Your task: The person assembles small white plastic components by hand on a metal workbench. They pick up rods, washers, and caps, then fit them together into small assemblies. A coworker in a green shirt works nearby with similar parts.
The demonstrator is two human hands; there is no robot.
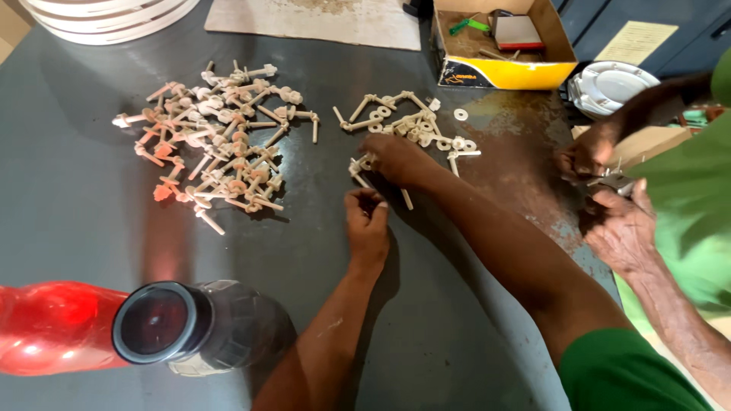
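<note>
Small cream plastic pegs and washers lie loosely heaped on the dark table, some under the right hand.

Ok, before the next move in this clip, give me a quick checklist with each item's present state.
1. Right hand on the small pile of pale bolts and washers: ok.
2. Left hand closed over a part: cannot tell, its fingers hide it.
3. Large pile of assembled bolts apart from the small pile: ok.
4. Co-worker's hands away from both piles: ok.
5. Dark bottle lying on the table, near the left forearm: not ok.
</note>
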